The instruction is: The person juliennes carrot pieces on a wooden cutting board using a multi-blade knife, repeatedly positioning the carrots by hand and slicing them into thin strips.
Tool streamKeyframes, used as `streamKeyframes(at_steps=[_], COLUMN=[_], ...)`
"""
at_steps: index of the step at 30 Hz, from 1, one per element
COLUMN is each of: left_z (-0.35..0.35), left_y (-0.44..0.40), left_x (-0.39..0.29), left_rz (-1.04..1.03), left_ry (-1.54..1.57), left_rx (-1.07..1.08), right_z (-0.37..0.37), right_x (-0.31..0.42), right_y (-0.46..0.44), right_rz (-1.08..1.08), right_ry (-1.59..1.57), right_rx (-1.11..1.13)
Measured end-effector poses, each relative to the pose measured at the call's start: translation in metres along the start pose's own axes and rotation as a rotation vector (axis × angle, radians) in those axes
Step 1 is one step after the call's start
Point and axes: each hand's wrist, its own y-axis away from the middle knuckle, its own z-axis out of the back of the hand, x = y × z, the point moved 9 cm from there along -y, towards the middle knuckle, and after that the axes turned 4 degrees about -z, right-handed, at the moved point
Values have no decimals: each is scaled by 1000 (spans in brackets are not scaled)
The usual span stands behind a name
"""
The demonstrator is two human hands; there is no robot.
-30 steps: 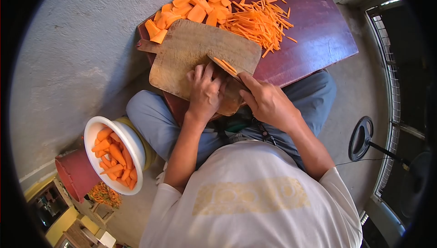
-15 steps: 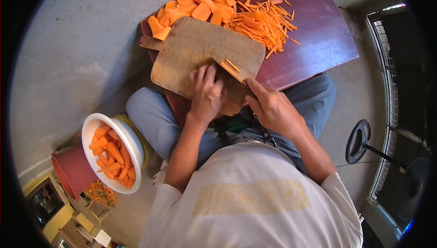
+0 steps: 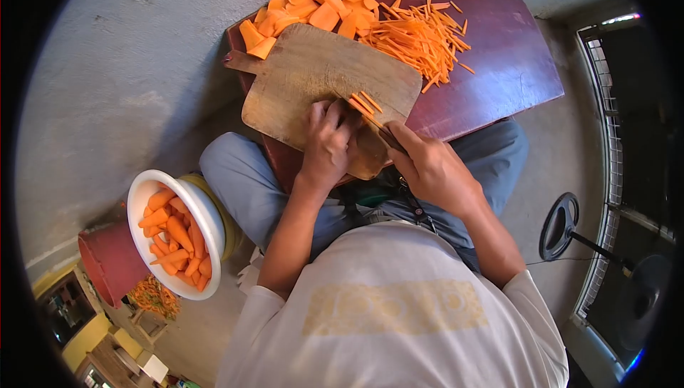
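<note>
A wooden cutting board (image 3: pixel 299 74) with a short handle lies at a tilt on the dark red table's near side. My right hand (image 3: pixel 434 167) grips a knife (image 3: pixel 391 137), its blade low over the board's right part. My left hand (image 3: pixel 329 142) is closed on the board beside the blade, fingers curled under; whatever they press is hidden. A few carrot strips (image 3: pixel 367 103) lie along the blade's far side. Beyond the board are a pile of carrot slices (image 3: pixel 324 7) and a heap of carrot strips (image 3: pixel 420 42).
The dark red table (image 3: pixel 499 53) extends right, over my crossed legs. At lower left stands a white basin (image 3: pixel 212 235) of peeled carrots (image 3: pixel 178 235), with a red bucket (image 3: pixel 107 267) and peelings (image 3: pixel 153 295) beyond it. A black round-ended stand (image 3: pixel 559 225) is at right.
Another carrot strip appears at the blade on the board. Both hands keep nearly the same place, and the whole view has shifted slightly.
</note>
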Motion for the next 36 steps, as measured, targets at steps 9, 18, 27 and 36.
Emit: streamKeyframes(at_steps=[9,18,27,36], left_z=[4,5,11,17], left_y=[2,5,8,10], left_x=[2,5,7,7], left_rz=[9,19,32,17], left_ry=[32,45,71,123], left_rx=[-75,-101,-178,-202], right_z=[-6,-8,-12,-17], right_x=[4,3,5,8], right_y=[-3,2,0,2], right_rz=[8,-31,23,-71], right_ry=[-18,-37,-65,-13], right_rx=[-8,60,8,106])
